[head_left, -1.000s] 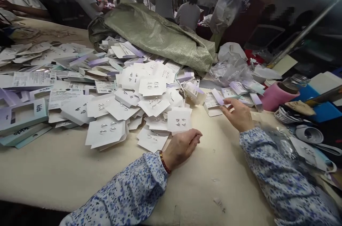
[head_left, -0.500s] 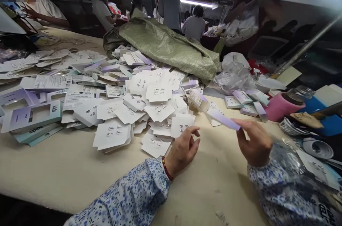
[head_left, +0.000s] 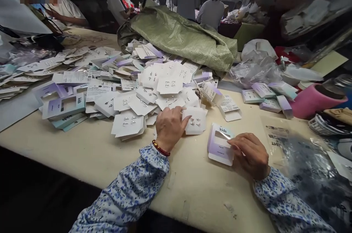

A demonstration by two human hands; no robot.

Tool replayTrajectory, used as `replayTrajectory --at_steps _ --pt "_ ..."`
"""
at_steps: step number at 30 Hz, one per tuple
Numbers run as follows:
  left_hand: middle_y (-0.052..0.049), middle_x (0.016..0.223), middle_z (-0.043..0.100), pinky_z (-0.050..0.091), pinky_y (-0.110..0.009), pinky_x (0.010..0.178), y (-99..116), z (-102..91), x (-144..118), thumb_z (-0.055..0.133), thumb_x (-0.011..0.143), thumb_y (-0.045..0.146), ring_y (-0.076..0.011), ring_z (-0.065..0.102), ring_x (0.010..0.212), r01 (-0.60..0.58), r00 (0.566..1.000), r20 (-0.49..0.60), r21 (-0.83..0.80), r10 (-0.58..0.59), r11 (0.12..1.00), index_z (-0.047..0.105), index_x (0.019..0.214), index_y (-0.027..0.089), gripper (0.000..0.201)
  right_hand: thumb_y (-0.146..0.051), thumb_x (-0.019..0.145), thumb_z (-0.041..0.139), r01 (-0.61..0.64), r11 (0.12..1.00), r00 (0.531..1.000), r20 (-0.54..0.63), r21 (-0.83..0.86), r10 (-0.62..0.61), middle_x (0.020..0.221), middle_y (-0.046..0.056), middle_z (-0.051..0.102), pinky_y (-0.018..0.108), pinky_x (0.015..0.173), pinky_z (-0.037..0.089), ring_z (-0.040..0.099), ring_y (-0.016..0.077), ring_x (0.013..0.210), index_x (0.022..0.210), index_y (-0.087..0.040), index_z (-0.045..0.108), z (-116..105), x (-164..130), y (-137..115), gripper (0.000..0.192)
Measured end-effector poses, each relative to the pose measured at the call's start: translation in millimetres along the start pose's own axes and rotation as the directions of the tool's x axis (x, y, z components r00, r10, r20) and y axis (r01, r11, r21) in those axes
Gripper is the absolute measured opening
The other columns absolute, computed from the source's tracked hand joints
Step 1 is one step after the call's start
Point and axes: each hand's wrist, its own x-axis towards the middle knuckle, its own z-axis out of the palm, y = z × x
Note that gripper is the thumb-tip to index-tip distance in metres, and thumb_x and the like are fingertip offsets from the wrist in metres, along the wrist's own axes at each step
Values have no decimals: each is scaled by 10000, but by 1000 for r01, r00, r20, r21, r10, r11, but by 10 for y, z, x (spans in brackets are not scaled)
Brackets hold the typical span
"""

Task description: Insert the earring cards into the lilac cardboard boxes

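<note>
Hands came first when I counted: two of them, one left hand (head_left: 171, 124) and one right hand (head_left: 249, 155), both in blue flowery sleeves. I saw one red bead bracelet (head_left: 160, 149) on the left wrist.

My left hand lay flat on the near edge of the big heap of white cards (head_left: 154, 91), far too many to count. Its fingers were spread out and pressed down, not gripping. The fingertips touched one white earring card (head_left: 195, 121) with small studs on it. I could not count the studs for sure.

My right hand held one purple and white sleeve (head_left: 220, 143) with the word "kids" on it and one window cut in it. The fingers were curled and pinched its right edge. It lay flat on the cream table (head_left: 82, 152), just right of the earring card. Its long side ran away from me, and the "kids" end pointed to the far side.

Further off I saw one green sack (head_left: 187, 38) behind the heap, one pink cup (head_left: 313, 101) on the right, and about four small boxes (head_left: 268, 95) beside it.
</note>
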Motion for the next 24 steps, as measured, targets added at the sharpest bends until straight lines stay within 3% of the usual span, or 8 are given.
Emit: replayTrajectory --at_steps 3,6,10,13,16,20,24 --pt "-58 799 665 445 -387 771 23 55 -31 777 827 390 -255 607 817 57 996 65 -4 -57 998 631 1029 149 347 -13 865 611 -44 999 999 11 18 44 787 89 702 367 710 518 616 207 771 965 -131 672 33 -21 33 166" --pt "-26 858 650 454 -306 714 48 114 -56 763 837 240 -168 587 740 124 992 40 -349 -117 929 590 1142 159 360 -19 864 622 -58 997 998 16 43 58 779 77 693 359 692 516 617 201 756 957 -140 676 51 -19 22 163" --pt "4 811 622 440 -213 576 69 127 -54 711 885 336 -89 520 611 176 963 34 -832 -269 526 618 1060 169 259 -15 872 604 -134 988 989 -59 75 139 818 68 708 363 715 535 652 207 791 1013 -160 691 59 23 -69 221" --pt "-6 786 645 482 -202 607 150 130 -80 741 857 416 -99 584 676 202 952 136 -952 -273 230 628 926 163 286 -52 898 604 -304 948 937 -149 91 315 979 91 738 364 782 567 695 210 880 1162 -167 682 108 69 -170 299" --pt "-29 844 685 527 -214 678 282 181 -158 775 825 434 -113 635 751 312 935 295 -949 -199 56 638 922 159 322 -148 927 628 -453 889 877 -144 67 458 1096 102 745 338 817 591 718 200 903 1311 -161 636 191 90 -239 384" --pt "-37 844 698 544 -224 688 418 283 -264 785 808 452 -119 646 752 370 916 361 -929 -175 21 639 919 156 348 -234 947 623 -531 846 843 -72 47 533 1093 114 765 294 798 613 742 199 900 1315 -121 652 265 76 -258 386" --pt "-36 835 684 503 -210 553 451 326 -301 715 871 451 -87 579 597 393 916 373 -908 -146 146 676 1053 151 353 -240 956 603 -546 835 835 -42 69 549 1016 104 781 250 733 603 743 177 827 1189 -111 711 260 103 -282 288"
